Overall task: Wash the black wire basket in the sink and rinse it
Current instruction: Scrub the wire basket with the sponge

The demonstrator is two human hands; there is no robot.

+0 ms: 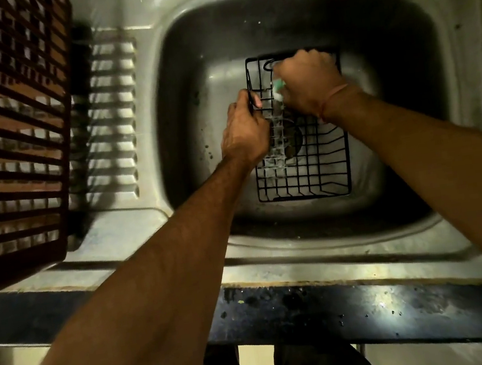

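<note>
Black wire basket (306,155): lies in the steel sink (406,99) bowl, over the drain, soap foam on its left wires. Left hand (245,132) grips the basket's left rim. Right hand (306,82), curled, holds what looks like a green scrubber (279,85) against the far end. 1 brown slatted crate (13,135) stands on the drainboard's left edge.

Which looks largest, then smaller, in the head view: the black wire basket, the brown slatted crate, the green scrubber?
1. Brown slatted crate, though it sits nearer the camera and is cut off by the frame, so its lead is unsure.
2. Black wire basket, in the sink.
3. Green scrubber, mostly hidden in the right hand.
</note>
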